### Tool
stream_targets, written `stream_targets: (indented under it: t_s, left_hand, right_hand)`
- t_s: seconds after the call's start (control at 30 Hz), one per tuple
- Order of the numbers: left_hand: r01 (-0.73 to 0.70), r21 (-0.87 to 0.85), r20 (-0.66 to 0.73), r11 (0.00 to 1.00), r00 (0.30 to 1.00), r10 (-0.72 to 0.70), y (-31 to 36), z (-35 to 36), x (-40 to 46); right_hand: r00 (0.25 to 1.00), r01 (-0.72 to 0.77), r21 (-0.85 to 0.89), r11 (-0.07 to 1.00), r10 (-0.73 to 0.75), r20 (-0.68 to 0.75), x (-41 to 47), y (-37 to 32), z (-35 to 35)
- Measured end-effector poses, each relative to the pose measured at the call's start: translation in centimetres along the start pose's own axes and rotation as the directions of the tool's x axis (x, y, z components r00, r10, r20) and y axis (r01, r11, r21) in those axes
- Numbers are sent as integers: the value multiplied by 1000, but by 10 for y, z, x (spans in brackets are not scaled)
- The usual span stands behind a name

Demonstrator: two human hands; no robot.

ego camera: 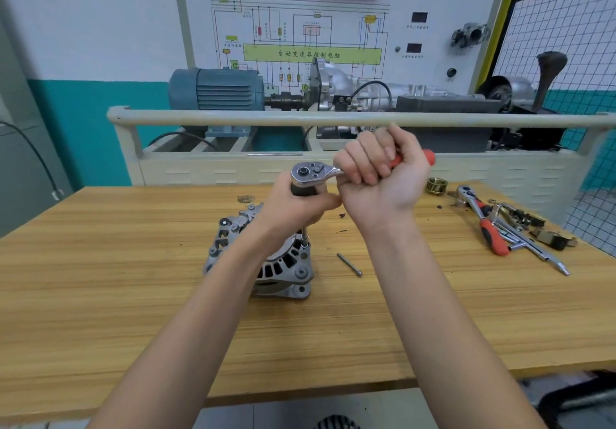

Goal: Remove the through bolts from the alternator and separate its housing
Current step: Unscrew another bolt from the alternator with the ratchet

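Observation:
A silver alternator (283,268) sits on the wooden table (133,295), partly hidden by my left forearm. A ratchet (311,172) with a red handle stands over it on a thin extension (305,237) that reaches down to a bolt at the alternator's right rim. My left hand (296,205) grips the black piece under the ratchet head. My right hand (380,168) grips the red handle. One removed through bolt (349,264) lies on the table to the alternator's right.
A second red-handled ratchet (483,220), several sockets, extensions and small parts lie at the table's right end. A brass pulley (437,186) sits near the far edge. Behind the table stands a railed training bench with a blue motor (216,90) and gearbox.

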State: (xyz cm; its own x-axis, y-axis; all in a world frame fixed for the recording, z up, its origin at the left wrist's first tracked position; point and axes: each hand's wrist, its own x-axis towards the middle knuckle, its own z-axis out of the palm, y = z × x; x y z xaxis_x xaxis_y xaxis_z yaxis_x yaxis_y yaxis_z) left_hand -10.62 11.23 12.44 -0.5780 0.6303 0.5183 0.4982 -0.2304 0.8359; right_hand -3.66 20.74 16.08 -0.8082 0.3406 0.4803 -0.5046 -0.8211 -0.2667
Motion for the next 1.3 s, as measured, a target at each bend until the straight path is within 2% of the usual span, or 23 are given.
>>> stream_targets:
  t_s: [0.1, 0.17, 0.23, 0.33, 0.43, 0.5, 0.6, 0.83, 1.03, 1.17, 1.23, 1.3]
  left_hand:
    - [15, 62, 189, 998, 982, -26, 4, -8, 3]
    - [59, 49, 196, 997, 978, -68, 2, -6, 7]
    - [74, 4, 145, 997, 987, -73, -2, -2, 10]
    - [27, -25, -31, 999, 999, -28, -12, 6, 11]
    - [-67, -58, -190, 996, 980, 55, -18, 10, 9]
    - [-121, -72, -210, 990, 972, 104, -19, 10, 9]
    - [-128, -42, -195, 991, 974, 118, -18, 10, 11]
    - [-69, -34, -118, 997, 991, 65, -21, 13, 26]
    - [-40, -44, -79, 998, 996, 37, -24, 6, 32]
    - [0, -40, 18, 999, 1000, 1, -24, -1, 29]
    - [25, -36, 63, 999, 998, -23, -22, -3, 29]
    - [31, -39, 56, 999, 998, -29, -19, -3, 30]
  right_hand:
    - [975, -223, 38, 974, 222, 27, 20, -7, 0]
    - [949, -315, 68, 947, 314, 25, 30, -9, 1]
    - [939, -343, 88, 935, 343, 17, 35, -8, 1]
    - [969, -244, 105, 964, 246, -6, 30, -6, 0]
    - [999, -30, 63, 998, 31, -15, 14, 2, -3]
    - [996, 91, 35, 995, -91, 1, 3, 7, -2]
    - [986, 169, 13, 986, -169, 10, -1, 9, -1]
    - [986, 165, 36, 986, -164, -26, 14, -1, -6]
    - [996, 93, 59, 994, -93, -14, 27, 1, -10]
    - [999, 52, 58, 997, -52, -7, 28, 0, -15]
    - [999, 21, 24, 999, -22, 26, 29, -2, -19]
    - [991, -37, -34, 999, 41, 127, 30, -4, -25]
